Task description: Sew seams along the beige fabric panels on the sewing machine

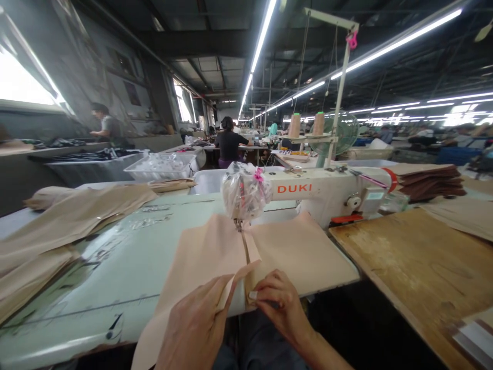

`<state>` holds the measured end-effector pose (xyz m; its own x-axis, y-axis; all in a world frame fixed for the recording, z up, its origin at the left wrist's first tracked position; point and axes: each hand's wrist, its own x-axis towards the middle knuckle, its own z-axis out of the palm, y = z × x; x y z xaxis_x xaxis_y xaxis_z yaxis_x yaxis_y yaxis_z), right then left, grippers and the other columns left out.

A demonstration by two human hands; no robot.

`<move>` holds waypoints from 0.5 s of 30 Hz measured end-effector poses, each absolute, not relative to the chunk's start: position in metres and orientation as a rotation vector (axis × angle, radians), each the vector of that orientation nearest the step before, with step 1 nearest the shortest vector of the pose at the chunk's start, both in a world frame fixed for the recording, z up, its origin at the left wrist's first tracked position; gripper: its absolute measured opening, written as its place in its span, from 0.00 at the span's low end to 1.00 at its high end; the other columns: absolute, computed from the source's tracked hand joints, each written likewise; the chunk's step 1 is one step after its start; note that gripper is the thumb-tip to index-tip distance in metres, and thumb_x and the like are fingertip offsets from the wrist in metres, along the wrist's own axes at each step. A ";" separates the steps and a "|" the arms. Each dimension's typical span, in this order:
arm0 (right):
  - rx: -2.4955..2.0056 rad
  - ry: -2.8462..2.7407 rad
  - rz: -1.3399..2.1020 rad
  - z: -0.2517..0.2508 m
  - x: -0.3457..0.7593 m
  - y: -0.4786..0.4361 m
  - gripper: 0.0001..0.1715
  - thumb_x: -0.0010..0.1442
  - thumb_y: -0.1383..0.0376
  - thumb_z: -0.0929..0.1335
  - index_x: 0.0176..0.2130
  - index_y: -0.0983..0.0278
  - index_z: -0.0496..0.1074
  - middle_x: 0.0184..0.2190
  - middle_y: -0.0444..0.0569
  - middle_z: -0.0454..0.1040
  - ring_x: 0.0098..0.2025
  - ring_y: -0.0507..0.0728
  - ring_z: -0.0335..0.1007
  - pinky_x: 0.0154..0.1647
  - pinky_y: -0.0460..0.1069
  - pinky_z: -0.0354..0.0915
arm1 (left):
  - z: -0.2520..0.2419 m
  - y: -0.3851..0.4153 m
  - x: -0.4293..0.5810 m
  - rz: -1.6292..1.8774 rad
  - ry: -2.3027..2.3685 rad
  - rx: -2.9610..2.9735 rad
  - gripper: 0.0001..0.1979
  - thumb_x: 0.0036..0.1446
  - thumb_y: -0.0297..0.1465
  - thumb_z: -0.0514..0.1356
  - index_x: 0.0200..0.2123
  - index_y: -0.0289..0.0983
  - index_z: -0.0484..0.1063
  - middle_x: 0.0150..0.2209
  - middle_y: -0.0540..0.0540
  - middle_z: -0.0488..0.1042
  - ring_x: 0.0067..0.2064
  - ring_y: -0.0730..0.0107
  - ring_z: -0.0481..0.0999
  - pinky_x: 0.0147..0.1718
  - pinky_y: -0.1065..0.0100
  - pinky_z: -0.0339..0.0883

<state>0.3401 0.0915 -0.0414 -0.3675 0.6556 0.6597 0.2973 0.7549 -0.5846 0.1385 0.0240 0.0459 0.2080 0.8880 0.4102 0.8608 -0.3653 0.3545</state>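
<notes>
Beige fabric (208,252) lies under the needle of a white sewing machine (323,187), whose head is wrapped in clear plastic. A second beige panel (300,252) spreads to the right, and a narrow gap runs between the two toward the presser foot (238,224). My left hand (196,318) is closed on the left panel, its edge folded up beside the thumb. My right hand (275,303) pinches the edge of the right panel near the table's front, thumb and forefinger together. Part of the left fingers is hidden behind the cloth.
Stacked beige pieces (77,216) lie on the left of the pale green table (127,257). A wooden board (408,272) adjoins at right, with brown pieces (431,182) behind it. Thread cones (295,125) stand beyond the machine. A co-worker (229,144) sits ahead.
</notes>
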 end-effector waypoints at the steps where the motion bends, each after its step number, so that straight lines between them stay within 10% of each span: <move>1: -0.723 -1.973 0.454 -0.042 0.340 0.092 0.06 0.58 0.71 0.73 0.33 0.59 0.78 0.33 0.43 0.78 0.38 0.55 0.66 0.39 0.51 0.61 | 0.046 0.024 0.139 0.877 1.726 2.402 0.18 0.67 0.30 0.48 0.56 0.47 0.68 0.44 0.51 0.80 0.44 0.71 0.79 0.45 0.72 0.72; 10: -0.698 -2.098 0.272 -0.043 0.340 0.089 0.09 0.65 0.68 0.68 0.31 0.61 0.73 0.34 0.43 0.76 0.39 0.56 0.63 0.40 0.53 0.57 | 0.032 0.024 0.136 0.885 1.566 2.815 0.22 0.56 0.21 0.50 0.54 0.37 0.68 0.50 0.45 0.78 0.51 0.71 0.77 0.51 0.73 0.70; 15: -0.561 -2.092 0.056 -0.047 0.345 0.085 0.22 0.72 0.64 0.58 0.28 0.64 0.70 0.28 0.47 0.71 0.39 0.57 0.62 0.39 0.54 0.56 | -0.002 0.032 0.130 0.946 1.147 3.477 0.21 0.54 0.17 0.50 0.46 0.36 0.74 0.47 0.49 0.81 0.51 0.72 0.78 0.65 0.67 0.50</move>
<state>0.3449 0.0851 -0.0471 -0.4562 0.4118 0.7888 0.3694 0.8941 -0.2532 0.1300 0.0318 -0.0018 0.7214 0.3532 0.5957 0.6519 -0.6366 -0.4120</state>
